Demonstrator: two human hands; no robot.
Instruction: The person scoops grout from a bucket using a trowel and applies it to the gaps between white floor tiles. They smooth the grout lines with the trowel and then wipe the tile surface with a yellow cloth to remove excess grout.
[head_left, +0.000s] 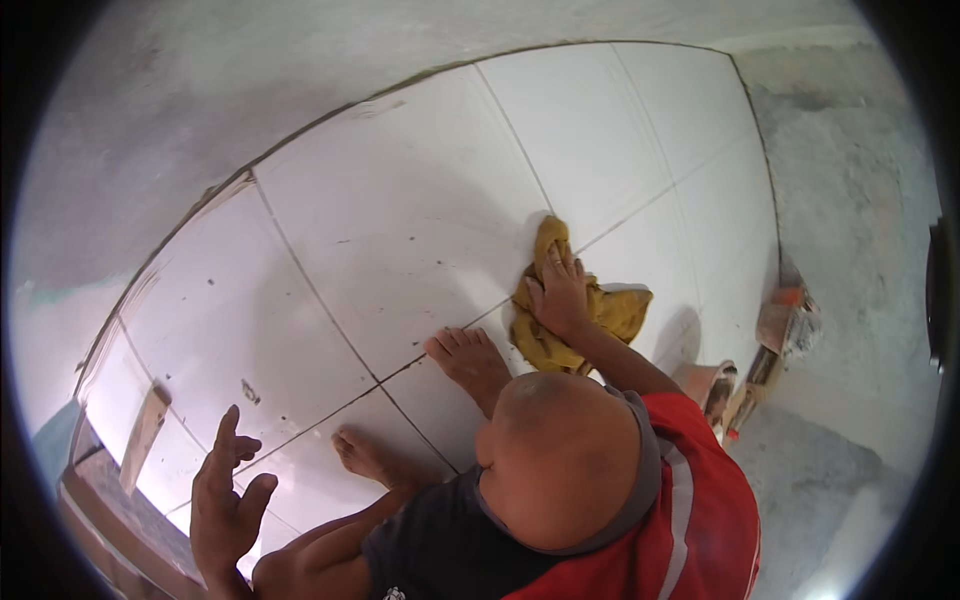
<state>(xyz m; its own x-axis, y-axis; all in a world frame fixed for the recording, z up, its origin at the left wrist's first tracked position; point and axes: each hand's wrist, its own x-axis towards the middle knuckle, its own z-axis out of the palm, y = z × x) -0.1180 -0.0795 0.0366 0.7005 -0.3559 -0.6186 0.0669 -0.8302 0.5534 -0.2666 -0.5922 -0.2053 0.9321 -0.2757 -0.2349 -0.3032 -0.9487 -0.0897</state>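
Note:
My right hand presses down on a crumpled mustard-yellow cloth, its fingers closed on the bunched fabric. The cloth lies over the joint lines of large white floor tiles, just ahead of my bare right foot. Off to the left, my left hand is raised above the floor with its fingers apart and nothing in it. Dark specks and small bits of debris dot the tiles between my hands.
Bare grey walls bound the tiles at the far side and right. By the right wall stand a round container and a reddish block-like object. A wooden strip lies at the left, beside wooden boards.

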